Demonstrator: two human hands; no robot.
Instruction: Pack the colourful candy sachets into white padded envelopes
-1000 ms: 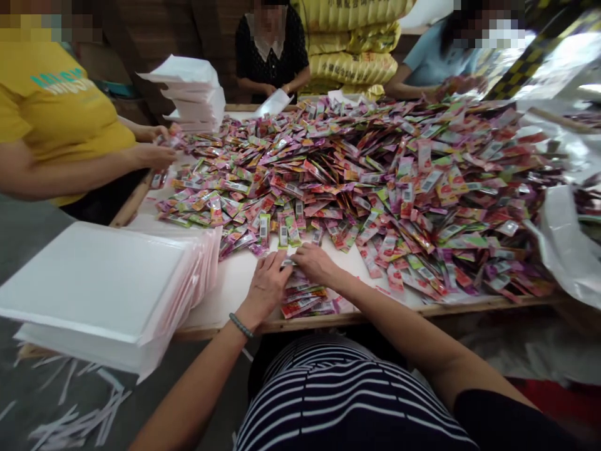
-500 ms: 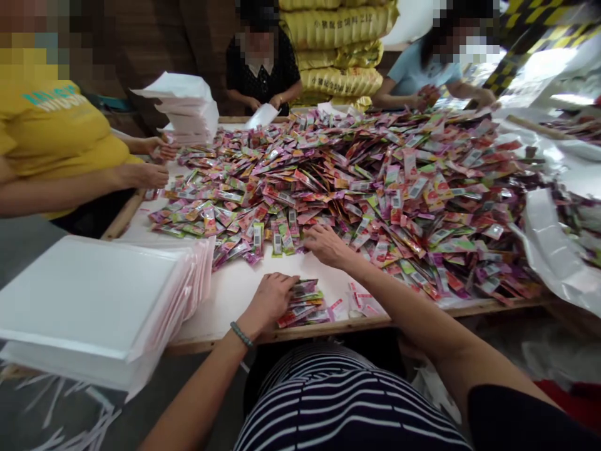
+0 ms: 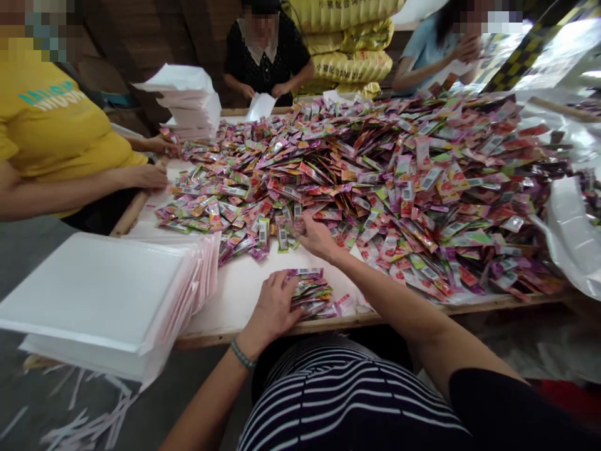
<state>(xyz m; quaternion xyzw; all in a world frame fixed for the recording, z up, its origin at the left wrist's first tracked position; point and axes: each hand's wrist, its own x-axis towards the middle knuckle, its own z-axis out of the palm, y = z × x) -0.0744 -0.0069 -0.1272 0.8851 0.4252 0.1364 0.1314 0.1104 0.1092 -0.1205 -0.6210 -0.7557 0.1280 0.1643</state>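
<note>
A broad heap of small shiny sachets (image 3: 357, 169), pink, purple and green with barcodes, spreads over the white tabletop. Close to the front edge lies a small stack of sachets (image 3: 313, 295). My left hand (image 3: 276, 302) has its fingers bent around the left side of that stack, with a purple sachet on top. At the near edge of the heap, my right hand (image 3: 315, 237) has its fingers drawn together. What is between those fingertips is hidden among the sachets. A few pink-and-white pieces (image 3: 346, 304) lie right of the stack.
White envelopes (image 3: 94, 288) are stacked at the left front, with another white stack (image 3: 190, 103) behind. Three co-workers sit around the table: yellow shirt (image 3: 61, 125), black top (image 3: 267, 56), light blue top (image 3: 422, 53). Plastic sheeting (image 3: 570, 232) hangs at the right. Paper strips (image 3: 94, 419) litter the floor.
My right hand has closed its fingers and moved slightly left at the heap's edge. My left hand now lies further around the stack. The co-worker in blue has raised their hands.
</note>
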